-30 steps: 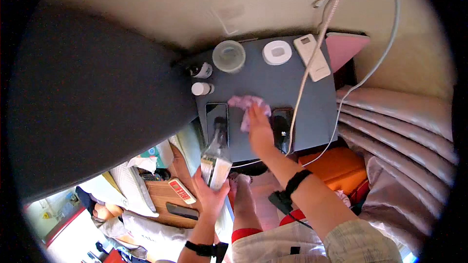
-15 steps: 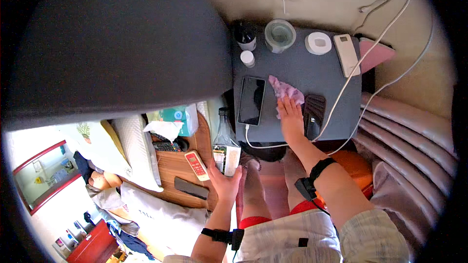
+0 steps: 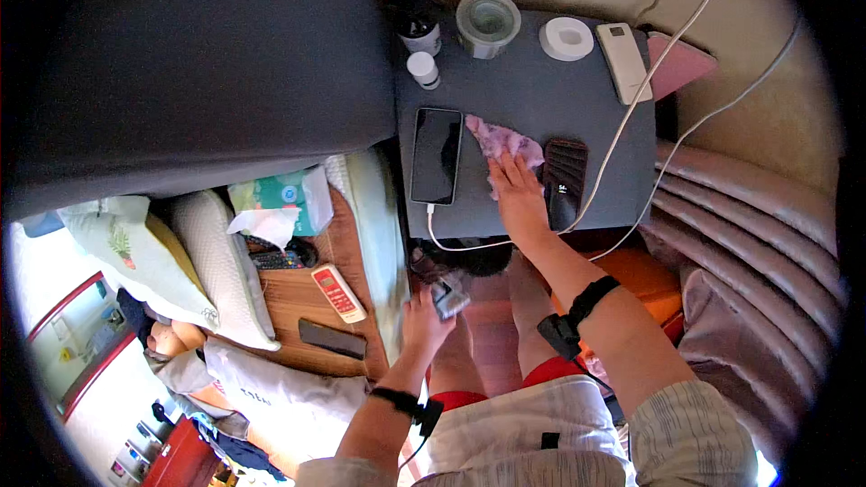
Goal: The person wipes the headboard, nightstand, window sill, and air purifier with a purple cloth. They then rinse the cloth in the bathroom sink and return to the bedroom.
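My right hand [image 3: 519, 197] lies flat, fingers extended, on a crumpled pink-purple cloth [image 3: 503, 139] upon the grey tabletop [image 3: 514, 99]. Just right of it is a dark ridged device [image 3: 565, 182] with a small lit display; to its left, a black-screened phone [image 3: 437, 158] is plugged into a white cable. Below the table's near edge, my left hand [image 3: 424, 323] is closed around a clear bottle [image 3: 448, 298], which appears foreshortened and blurred, its neck not distinguishable.
Along the table's back stand a dark bottle [image 3: 413, 20], a white-capped bottle [image 3: 423, 70], a lidded tub [image 3: 488, 25], a white ring-shaped item [image 3: 566, 39] and a pale power bank [image 3: 624, 63]. A cable [image 3: 622, 131] crosses the right side. A remote [image 3: 338, 294] lies on the wooden surface at left.
The bottle in my left hand has tipped, so its neck and label no longer show as before. My right hand stays on the cloth. The whole view has shifted slightly.
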Tool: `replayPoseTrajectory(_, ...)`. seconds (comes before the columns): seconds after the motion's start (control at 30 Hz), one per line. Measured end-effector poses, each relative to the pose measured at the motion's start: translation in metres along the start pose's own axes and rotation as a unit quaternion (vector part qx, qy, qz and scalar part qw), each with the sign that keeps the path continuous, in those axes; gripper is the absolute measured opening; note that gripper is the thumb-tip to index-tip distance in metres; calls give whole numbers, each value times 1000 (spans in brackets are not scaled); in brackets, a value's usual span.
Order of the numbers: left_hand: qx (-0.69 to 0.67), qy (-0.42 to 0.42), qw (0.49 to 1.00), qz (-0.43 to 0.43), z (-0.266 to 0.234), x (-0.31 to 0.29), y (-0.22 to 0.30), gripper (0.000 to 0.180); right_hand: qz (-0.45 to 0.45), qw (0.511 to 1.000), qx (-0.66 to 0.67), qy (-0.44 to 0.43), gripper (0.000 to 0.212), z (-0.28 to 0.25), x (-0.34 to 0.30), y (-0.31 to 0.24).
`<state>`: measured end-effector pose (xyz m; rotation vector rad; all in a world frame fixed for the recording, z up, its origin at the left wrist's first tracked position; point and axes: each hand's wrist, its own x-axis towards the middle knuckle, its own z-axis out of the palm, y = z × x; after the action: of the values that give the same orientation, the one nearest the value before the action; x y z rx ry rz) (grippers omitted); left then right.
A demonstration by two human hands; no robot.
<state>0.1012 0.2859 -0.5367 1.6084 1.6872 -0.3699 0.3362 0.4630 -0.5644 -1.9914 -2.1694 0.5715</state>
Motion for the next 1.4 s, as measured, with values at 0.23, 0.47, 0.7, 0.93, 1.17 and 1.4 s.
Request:
replayPoseTrajectory(0.23,21,-34,995,88,0,67,39,40,-64,998,-4,4,40,0,-28,3)
replayPoseTrajectory(0.47,-176,-112,975,75,-92,34,69,19,14,953,300,-24,31,-63,-56,-20)
replayPoseTrajectory(0.7,-275,58,956,90,-60,103,144,32,116,914,310,234,28,-166,-108,54)
replayPoseTrajectory(0.93,-440,60,893,-67,-4,162,201,37,357,813,430,164,22,-72,-83,114)
replayPoseTrajectory(1.17,-414,41,908,-39,-12,151,211,37,387,736,543,116,23,-52,-76,95)
replayPoseTrajectory(1.4,-586,95,802,-68,-37,124,183,46,119,883,436,127,21,-97,-14,94)
